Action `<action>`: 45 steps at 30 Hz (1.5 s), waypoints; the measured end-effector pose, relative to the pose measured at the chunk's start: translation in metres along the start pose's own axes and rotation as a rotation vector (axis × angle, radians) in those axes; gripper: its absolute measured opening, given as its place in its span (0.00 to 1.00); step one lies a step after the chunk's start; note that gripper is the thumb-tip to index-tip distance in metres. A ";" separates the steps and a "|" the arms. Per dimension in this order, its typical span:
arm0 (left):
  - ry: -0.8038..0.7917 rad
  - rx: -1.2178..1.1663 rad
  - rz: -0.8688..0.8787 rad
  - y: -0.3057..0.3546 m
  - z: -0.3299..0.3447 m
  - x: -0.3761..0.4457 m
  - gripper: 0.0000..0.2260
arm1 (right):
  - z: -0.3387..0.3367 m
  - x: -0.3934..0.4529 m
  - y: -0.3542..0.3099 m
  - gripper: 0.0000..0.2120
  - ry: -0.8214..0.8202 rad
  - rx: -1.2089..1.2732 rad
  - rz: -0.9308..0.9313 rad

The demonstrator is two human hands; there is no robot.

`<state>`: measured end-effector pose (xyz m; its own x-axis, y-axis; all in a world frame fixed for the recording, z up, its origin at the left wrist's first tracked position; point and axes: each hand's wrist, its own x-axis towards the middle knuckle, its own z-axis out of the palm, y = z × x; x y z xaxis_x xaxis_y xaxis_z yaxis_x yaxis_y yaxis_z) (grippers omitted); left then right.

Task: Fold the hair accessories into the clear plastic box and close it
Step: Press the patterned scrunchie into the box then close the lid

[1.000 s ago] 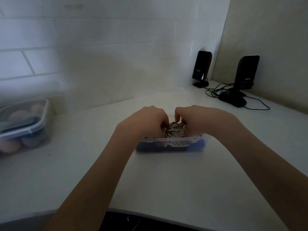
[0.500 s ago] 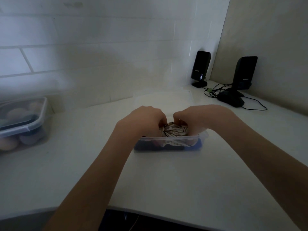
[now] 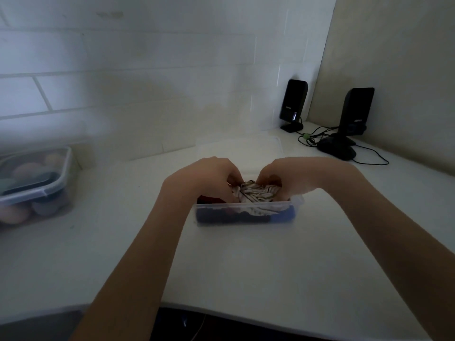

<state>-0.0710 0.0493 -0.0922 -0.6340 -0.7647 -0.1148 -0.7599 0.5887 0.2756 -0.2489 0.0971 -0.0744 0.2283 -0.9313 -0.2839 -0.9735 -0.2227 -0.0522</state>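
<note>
A clear plastic box (image 3: 246,208) sits open on the white counter, mid-frame. Dark blue and red hair accessories fill its bottom. On top lies a striped cream-and-brown fabric accessory (image 3: 256,191). My left hand (image 3: 209,178) and my right hand (image 3: 290,177) hover over the box with fingers curled down, both gripping the striped fabric from opposite sides. The fingertips are hidden inside the box. The box's clear lid (image 3: 246,151) lies flat on the counter just behind the hands.
A lidded clear container (image 3: 34,183) of pastel rounded items stands at the left by the tiled wall. Two black speakers (image 3: 294,104) (image 3: 354,112) with tangled cables (image 3: 317,137) occupy the back right corner. The counter's front edge (image 3: 270,313) runs below my forearms.
Both hands have shifted a little and pressed the striped fabric lower into the box; more of the fabric shows between them. The box stays in place.
</note>
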 end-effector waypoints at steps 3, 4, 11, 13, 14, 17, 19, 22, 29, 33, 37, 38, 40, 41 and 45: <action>0.008 -0.111 0.012 0.001 -0.009 -0.005 0.26 | -0.006 -0.012 0.004 0.23 0.062 0.104 0.007; 0.029 -0.121 0.012 0.002 -0.011 -0.006 0.27 | -0.007 -0.015 0.005 0.24 0.083 0.117 0.040; 0.108 0.090 0.020 0.008 0.005 -0.003 0.23 | 0.012 -0.005 -0.007 0.10 0.235 -0.251 0.250; 0.117 0.090 0.013 0.006 0.008 -0.003 0.23 | 0.014 -0.003 -0.007 0.12 0.197 -0.248 0.284; 0.120 0.076 0.015 0.005 0.008 -0.004 0.23 | 0.014 -0.002 -0.007 0.13 0.173 -0.241 0.296; 0.122 0.011 0.035 0.000 0.009 -0.008 0.21 | 0.011 0.000 -0.005 0.16 0.089 -0.207 0.307; 0.124 -0.084 0.056 -0.004 0.006 -0.014 0.21 | 0.009 0.000 -0.004 0.17 0.059 -0.176 0.295; 0.127 -0.306 0.083 -0.008 -0.001 -0.024 0.22 | 0.007 -0.003 -0.001 0.17 0.057 -0.082 0.285; 0.280 -0.376 0.053 -0.027 -0.015 -0.044 0.17 | -0.004 -0.018 0.004 0.22 0.172 0.103 0.247; 0.255 -0.195 -0.020 -0.023 -0.015 -0.043 0.17 | -0.003 -0.008 -0.012 0.19 0.405 0.203 0.047; 0.228 -0.008 -0.058 -0.014 -0.012 -0.037 0.18 | 0.012 0.011 -0.033 0.18 0.343 0.193 -0.122; 0.218 0.045 -0.057 -0.012 -0.010 -0.036 0.18 | 0.016 0.015 -0.035 0.17 0.341 0.174 -0.136; 0.203 0.163 -0.059 -0.009 -0.006 -0.033 0.16 | 0.024 0.022 -0.038 0.16 0.350 0.106 -0.152; 0.209 0.221 -0.064 -0.007 -0.003 -0.031 0.15 | 0.025 0.024 -0.039 0.16 0.357 0.058 -0.157; 0.208 0.343 -0.070 -0.007 0.004 -0.024 0.13 | 0.023 0.031 -0.040 0.17 0.307 -0.021 -0.143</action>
<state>-0.0509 0.0641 -0.0958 -0.5634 -0.8220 0.0831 -0.8262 0.5597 -0.0648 -0.2032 0.0836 -0.1029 0.3594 -0.9328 0.0264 -0.9314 -0.3604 -0.0505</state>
